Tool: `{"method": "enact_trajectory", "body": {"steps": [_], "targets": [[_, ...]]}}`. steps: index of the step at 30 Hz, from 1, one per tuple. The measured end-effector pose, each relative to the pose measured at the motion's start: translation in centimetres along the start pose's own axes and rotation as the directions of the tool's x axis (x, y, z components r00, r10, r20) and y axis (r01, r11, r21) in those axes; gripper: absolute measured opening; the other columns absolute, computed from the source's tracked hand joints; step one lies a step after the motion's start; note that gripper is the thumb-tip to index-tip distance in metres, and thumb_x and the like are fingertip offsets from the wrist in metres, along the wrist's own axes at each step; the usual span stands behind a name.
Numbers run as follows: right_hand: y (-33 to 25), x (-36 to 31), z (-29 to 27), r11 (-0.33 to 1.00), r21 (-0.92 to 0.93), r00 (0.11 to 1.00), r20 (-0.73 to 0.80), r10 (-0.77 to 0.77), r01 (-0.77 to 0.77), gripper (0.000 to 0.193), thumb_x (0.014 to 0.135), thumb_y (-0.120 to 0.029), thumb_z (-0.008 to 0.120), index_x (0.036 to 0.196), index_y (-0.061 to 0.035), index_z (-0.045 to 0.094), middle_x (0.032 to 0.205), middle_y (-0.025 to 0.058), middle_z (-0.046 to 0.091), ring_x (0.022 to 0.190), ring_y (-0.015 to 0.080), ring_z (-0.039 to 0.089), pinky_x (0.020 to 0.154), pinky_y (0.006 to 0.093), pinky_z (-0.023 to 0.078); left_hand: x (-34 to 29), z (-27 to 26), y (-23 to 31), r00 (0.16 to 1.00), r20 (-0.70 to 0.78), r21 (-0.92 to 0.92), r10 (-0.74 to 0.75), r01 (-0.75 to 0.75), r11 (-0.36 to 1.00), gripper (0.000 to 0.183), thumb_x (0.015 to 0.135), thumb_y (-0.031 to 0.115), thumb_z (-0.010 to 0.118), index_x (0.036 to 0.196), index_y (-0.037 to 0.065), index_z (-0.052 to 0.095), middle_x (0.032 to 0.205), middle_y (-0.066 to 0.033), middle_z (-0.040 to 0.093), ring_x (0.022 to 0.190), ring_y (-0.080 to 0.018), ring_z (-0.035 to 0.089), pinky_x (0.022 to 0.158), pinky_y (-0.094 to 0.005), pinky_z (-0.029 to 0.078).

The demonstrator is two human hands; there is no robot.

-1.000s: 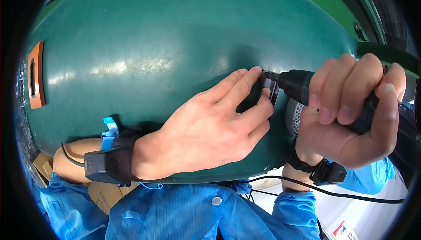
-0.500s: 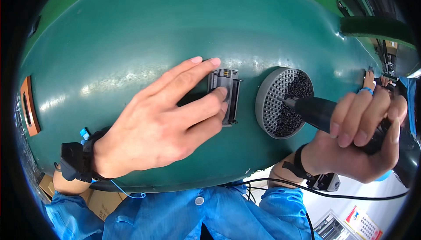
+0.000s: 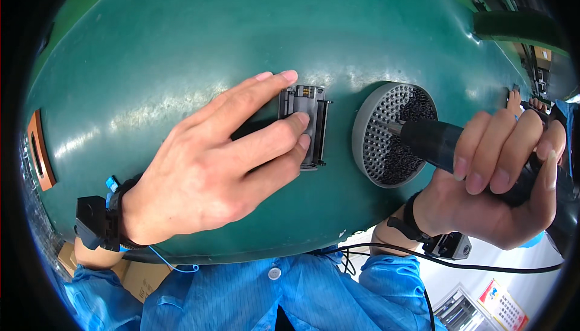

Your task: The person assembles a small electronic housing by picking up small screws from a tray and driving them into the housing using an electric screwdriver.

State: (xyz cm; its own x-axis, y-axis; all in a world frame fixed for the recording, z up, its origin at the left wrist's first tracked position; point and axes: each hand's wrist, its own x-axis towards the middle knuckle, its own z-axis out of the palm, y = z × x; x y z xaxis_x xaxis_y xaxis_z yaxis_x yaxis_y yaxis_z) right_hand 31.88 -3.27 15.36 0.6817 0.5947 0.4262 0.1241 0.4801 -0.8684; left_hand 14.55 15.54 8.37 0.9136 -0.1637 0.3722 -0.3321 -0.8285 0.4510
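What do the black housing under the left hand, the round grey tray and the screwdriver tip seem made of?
Black housing: probably moulded plastic, satin, from its soft sheen and fine relief; its gold-coloured contacts look metallic.
Round grey tray: matte, likely plastic given its dull, even wall, though coated metal is possible.
Screwdriver tip: apparently bare metal, from its silvery gleam.

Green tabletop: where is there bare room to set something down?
Bare: green tabletop beyond the left hand and black plastic housing; also between that hand and the orange slotted block. Crowded: around the round screw tray, electric screwdriver and right hand.
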Motion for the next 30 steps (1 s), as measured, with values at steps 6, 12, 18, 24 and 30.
{"method": "enact_trajectory", "body": {"steps": [6,12,18,24,30], "targets": [[0.2,0.3,0.1,0.999,-0.012,0.998,0.05,0.03,-0.03,0.014,0.098,-0.019,0.049,0.097,-0.0046,0.051,0.064,0.0027,0.045,0.047,0.0116,0.041,0.046,0.0292,0.04,-0.1,-0.1,-0.2,1.0,-0.014,0.01,0.001,-0.001,1.0,0.04,0.065,0.013,0.086,0.101,0.0,0.076,0.117,-0.0119,0.068,0.128,-0.0455,0.061,0.104,-0.0565,0.058],[0.1,0.4,0.7,0.997,-0.082,1.0,-0.029,-0.006,0.004,0.014,0.098,-0.019,0.05,0.097,-0.0054,0.051,0.064,0.0023,0.045,0.047,0.011,0.041,0.046,0.0279,0.039,0.1,-0.4,-0.1,1.0,0.018,-0.026,-0.016,0.016,1.0,0.038,0.068,0.013,0.085,0.102,-0.001,0.075,0.118,-0.0112,0.068,0.131,-0.0431,0.06,0.103,-0.0558,0.057],[-7.0,0.5,-1.3,0.986,-0.109,0.986,-0.092,-0.137,0.127,0.013,0.094,-0.012,0.058,0.091,-0.0047,0.047,0.063,-0.0005,0.047,0.045,0.007,0.043,0.049,0.0216,0.04,-0.5,-0.4,-0.1,1.0,0.006,-0.036,-0.018,0.019,0.999,0.039,0.068,0.012,0.086,0.102,-0.001,0.074,0.118,-0.0114,0.067,0.131,-0.0432,0.06,0.102,-0.0552,0.057],[-9.5,-0.8,-1.3,0.967,-0.143,0.976,-0.026,-0.217,0.211,0.015,0.094,-0.012,0.056,0.095,-0.0053,0.043,0.064,0.0014,0.049,0.045,0.0106,0.048,0.044,0.023,0.047,-0.3,-0.3,-0.1,1.0,-0.006,-0.037,-0.023,0.023,0.999,0.043,0.065,0.01,0.086,0.104,-0.001,0.072,0.118,-0.0114,0.067,0.131,-0.0415,0.06,0.101,-0.0533,0.058],[-5.4,-0.7,1.4,0.995,0.028,0.996,0.01,-0.094,0.093,0.017,0.093,-0.011,0.057,0.099,-0.0052,0.042,0.064,0.0016,0.049,0.046,0.0099,0.047,0.046,0.0233,0.045,-0.5,-0.1,-0.3,0.999,-0.01,-0.059,-0.048,0.048,0.997,0.048,0.066,0.011,0.086,0.109,0.0,0.07,0.122,-0.011,0.065,0.132,-0.0392,0.059,0.102,-0.0489,0.057]]}}
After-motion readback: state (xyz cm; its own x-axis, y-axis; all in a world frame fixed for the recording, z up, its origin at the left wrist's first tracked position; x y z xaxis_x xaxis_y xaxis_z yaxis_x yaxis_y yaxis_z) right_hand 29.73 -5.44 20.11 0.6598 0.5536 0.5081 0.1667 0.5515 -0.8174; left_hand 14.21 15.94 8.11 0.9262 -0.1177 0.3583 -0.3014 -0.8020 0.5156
